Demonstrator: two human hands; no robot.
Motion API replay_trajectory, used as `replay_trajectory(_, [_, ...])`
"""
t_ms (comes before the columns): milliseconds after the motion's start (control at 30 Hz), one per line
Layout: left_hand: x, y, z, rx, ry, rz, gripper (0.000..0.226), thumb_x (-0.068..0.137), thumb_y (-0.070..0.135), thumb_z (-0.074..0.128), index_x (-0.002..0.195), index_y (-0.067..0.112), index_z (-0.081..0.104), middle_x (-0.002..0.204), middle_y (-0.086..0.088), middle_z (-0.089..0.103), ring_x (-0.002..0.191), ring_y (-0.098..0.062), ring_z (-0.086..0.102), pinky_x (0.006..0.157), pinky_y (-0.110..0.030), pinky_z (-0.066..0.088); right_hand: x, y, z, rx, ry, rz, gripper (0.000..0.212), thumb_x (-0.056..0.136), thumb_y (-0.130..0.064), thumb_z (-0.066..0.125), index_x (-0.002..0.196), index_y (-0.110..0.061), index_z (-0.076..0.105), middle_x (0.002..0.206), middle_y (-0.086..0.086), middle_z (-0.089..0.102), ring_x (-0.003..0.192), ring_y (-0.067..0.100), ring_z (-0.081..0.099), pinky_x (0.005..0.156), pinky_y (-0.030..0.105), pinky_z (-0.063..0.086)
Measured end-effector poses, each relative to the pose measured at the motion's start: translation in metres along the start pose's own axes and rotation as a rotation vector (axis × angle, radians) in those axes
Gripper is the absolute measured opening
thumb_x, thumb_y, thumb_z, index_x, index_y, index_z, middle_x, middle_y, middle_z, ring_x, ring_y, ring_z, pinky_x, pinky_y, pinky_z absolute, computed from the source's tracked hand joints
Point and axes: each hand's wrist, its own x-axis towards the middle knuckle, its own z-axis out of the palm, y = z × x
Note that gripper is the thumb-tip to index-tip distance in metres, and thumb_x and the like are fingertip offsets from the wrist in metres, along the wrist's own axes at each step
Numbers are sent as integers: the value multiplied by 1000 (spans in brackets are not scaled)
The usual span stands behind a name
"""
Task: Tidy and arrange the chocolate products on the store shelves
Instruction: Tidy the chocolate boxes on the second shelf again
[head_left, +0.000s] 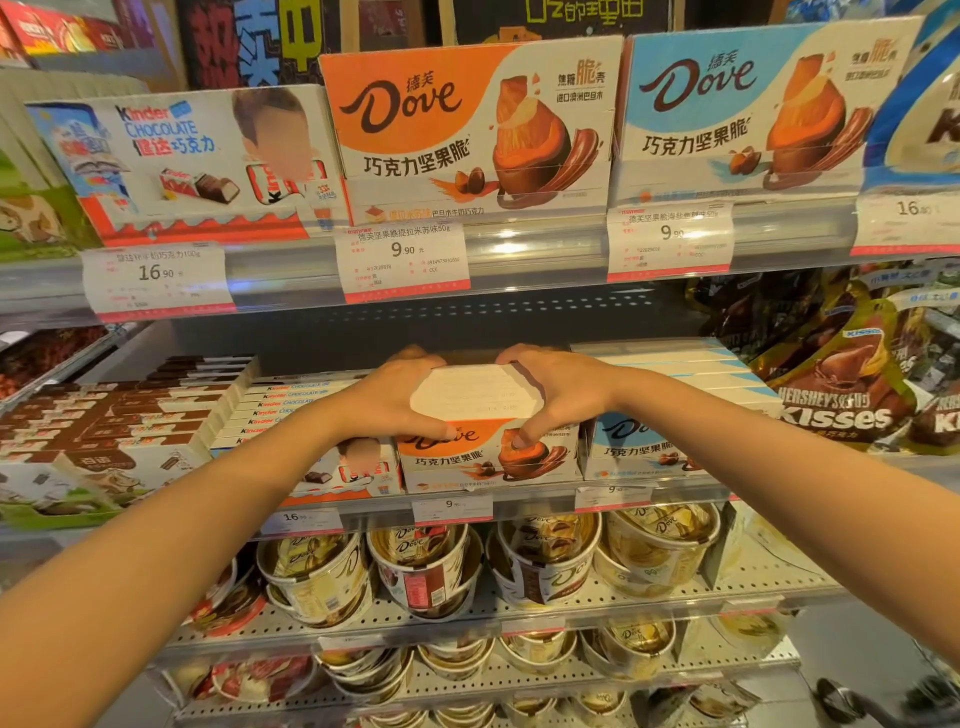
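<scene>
Both hands clamp orange Dove box stack (475, 400), middle shelf, centre: left hand (397, 397) at 9 o'clock side, right hand (558, 392) at 3 o'clock, fingers curled over front. Squaring-up step, seemingly. Next: seat stack flush between Kinder boxes (291, 405) and blue Dove boxes (639, 441).

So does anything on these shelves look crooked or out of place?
Only the orange Dove box on the middle shelf: it is tipped back, its pale underside facing up, gripped by the left hand and right hand. Neighbouring boxes sit straight.

Warm light; rail glare; warped edges
</scene>
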Motion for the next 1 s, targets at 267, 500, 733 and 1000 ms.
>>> replay_trajectory(267, [0, -2, 1, 35, 8, -6, 84, 55, 68, 55, 122, 19, 48, 115, 1, 51, 113, -12, 38, 92, -34, 43, 0, -1, 2, -41, 25, -4, 84, 67, -45, 78, 134, -18, 34, 134, -2, 43, 116, 16, 45, 90, 29, 42])
replay_trajectory(500, [0, 3, -4, 110, -63, -38, 86, 56, 70, 54, 127, 22, 43, 123, 0, 45, 117, -14, 36, 97, -36, 41, -9, 0, -9, 127, -36, 56, 85, 74, -49, 70, 142, -22, 27, 144, -1, 34, 127, 17, 39, 96, 24, 36])
replay_trajectory(733, [19, 53, 0, 108, 59, -8, 97, 63, 71, 59, 142, 22, 29, 145, 0, 32, 134, -20, 29, 110, -40, 28, -57, 42, -48, 237, 133, 172, 52, 93, -27, 53, 141, -17, 35, 145, 1, 38, 131, 15, 37, 101, 22, 29])
replay_trajectory(1000, [70, 114, 31, 64, 51, -7, 101, 66, 52, 75, 146, 17, 23, 152, -2, 25, 140, -20, 22, 112, -35, 22, -109, 110, -72, 63, -129, 327, 125, 51, -60, 77, 149, -28, 5, 156, -6, 9, 143, 17, 12, 117, 34, 15])
